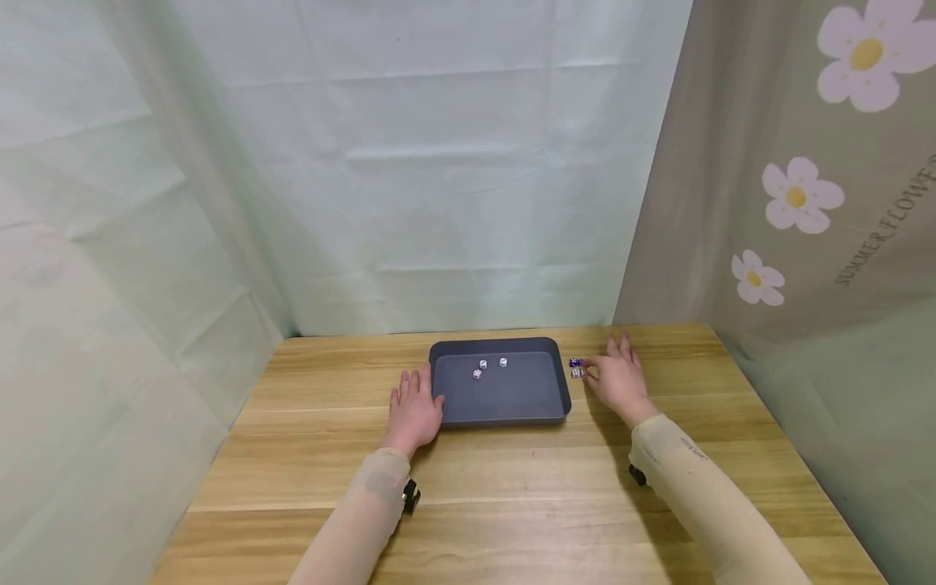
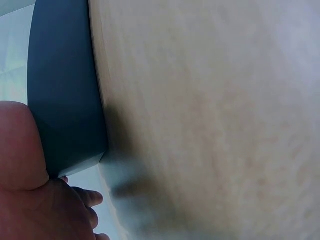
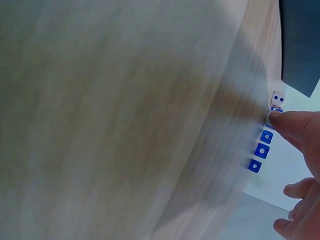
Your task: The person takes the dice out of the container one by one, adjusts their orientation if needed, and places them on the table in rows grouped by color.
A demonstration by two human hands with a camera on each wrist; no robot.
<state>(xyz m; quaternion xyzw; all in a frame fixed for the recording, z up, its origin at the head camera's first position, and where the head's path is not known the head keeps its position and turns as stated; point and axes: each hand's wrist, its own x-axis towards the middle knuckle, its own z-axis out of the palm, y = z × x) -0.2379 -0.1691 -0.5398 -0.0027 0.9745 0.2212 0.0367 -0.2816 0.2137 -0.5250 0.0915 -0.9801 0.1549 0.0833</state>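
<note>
A dark grey tray (image 1: 504,406) lies on the wooden table with three white dice (image 1: 503,362) inside it. Along its left side rests my left hand (image 1: 415,413), fingers extended, thumb near the rim. Just right of the tray, my right hand (image 1: 620,380) pinches a white die (image 3: 269,118) between thumb and index finger, its other fingers spread. Another white die (image 3: 278,99) sits beside the pinched one, toward the tray. Several blue dice (image 3: 262,150) stand in a row near the fingers; the hand partly hides this group in the head view.
The wooden table (image 1: 497,504) extends in front of the tray and to both sides. Pale cloth (image 1: 453,203) hangs behind the table's back edge, and a flower-printed curtain (image 1: 804,341) hangs at the right.
</note>
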